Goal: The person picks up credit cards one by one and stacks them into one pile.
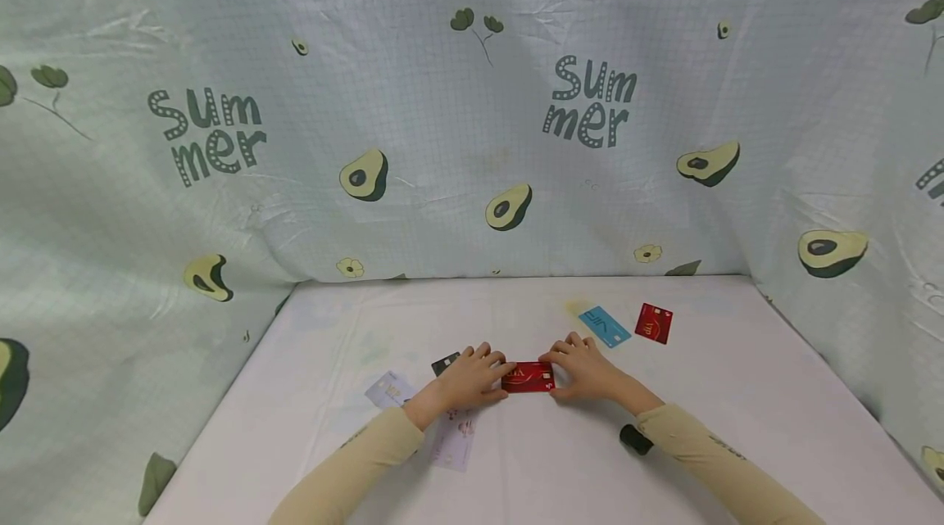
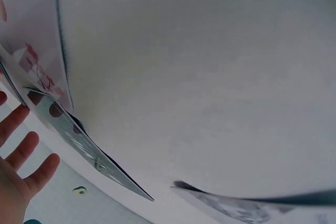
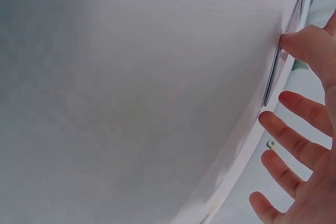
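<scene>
In the head view a red VIP card (image 1: pixel 528 377) lies lengthwise between the two hands. My left hand (image 1: pixel 472 377) pinches its left end, thumb at the near corner and index finger at the far one. At the right end my right hand (image 1: pixel 586 369) pinches it the same way. The right wrist view shows several thin card edges (image 3: pixel 273 72) stacked together, the right thumb (image 3: pixel 295 43) pressed on them and the other fingers spread. Partly behind the left hand is a black card (image 1: pixel 445 363). Left fingertips (image 2: pixel 44 171) appear beside a grey-green card (image 2: pixel 100 156) in the left wrist view.
Two pale lilac cards, one on the left (image 1: pixel 389 390) and one nearer (image 1: pixel 453 443), lie around the left forearm. Farther back on the right are a blue card (image 1: pixel 605 327) and another red card (image 1: pixel 653 323). A small black object (image 1: pixel 636 439) sits by the right cuff. Printed curtains (image 1: pixel 442 99) enclose the white table (image 1: pixel 575 476).
</scene>
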Tool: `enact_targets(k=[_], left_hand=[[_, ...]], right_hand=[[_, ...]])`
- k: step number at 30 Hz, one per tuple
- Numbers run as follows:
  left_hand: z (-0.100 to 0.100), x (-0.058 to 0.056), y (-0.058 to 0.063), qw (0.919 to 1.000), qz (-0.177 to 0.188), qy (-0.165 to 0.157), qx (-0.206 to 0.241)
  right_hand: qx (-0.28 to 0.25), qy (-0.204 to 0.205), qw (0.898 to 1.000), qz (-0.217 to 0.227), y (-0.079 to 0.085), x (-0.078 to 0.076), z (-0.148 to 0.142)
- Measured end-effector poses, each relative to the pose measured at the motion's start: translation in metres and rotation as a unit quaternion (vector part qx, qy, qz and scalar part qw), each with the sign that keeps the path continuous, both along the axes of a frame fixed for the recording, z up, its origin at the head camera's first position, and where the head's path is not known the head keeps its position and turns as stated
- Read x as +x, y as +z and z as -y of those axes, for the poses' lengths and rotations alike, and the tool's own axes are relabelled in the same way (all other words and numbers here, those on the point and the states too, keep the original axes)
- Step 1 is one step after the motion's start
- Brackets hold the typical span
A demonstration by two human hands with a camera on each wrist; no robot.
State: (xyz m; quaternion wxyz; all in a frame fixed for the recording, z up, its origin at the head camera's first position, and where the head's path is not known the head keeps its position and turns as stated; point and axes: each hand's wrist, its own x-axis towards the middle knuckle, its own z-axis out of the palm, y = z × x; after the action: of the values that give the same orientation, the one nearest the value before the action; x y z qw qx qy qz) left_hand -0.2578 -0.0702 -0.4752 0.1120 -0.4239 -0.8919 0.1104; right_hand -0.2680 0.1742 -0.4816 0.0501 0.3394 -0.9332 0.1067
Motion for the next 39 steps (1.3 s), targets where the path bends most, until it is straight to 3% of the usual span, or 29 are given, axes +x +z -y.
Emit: enact_targets(k=[8,15,24,31,34,39], left_hand=[[0.001,-0.001,-0.003,0.9999,-0.008,-0.007,0.010],[0.000,-0.003,-0.004,0.9996,-0.005,-0.001,0.028],[-0.002,-0.005,-0.003,0.9990,0.007,-0.005,0.043],[-0.004,-0.007,-0.001,0.9988,-0.020,-0.012,0.043],[-0.003,-0.005,0.001,0.9987,-0.027,-0.015,0.040],[0.004,0.004,0.005,0.9973,-0.035,-0.025,0.060]], right_hand=[[-0.001,-0.003,1.000,-0.018,-0.004,-0.001,-0.008],[-0.015,-0.015,1.000,-0.003,0.000,0.001,-0.017],[-0.014,-0.010,0.999,-0.032,-0.002,0.003,-0.029],[-0.020,-0.015,0.999,-0.031,-0.004,0.005,-0.038],[-0.023,-0.021,0.999,-0.027,-0.005,0.007,-0.040],[-0.044,-0.011,0.997,-0.070,-0.008,0.014,-0.041]])
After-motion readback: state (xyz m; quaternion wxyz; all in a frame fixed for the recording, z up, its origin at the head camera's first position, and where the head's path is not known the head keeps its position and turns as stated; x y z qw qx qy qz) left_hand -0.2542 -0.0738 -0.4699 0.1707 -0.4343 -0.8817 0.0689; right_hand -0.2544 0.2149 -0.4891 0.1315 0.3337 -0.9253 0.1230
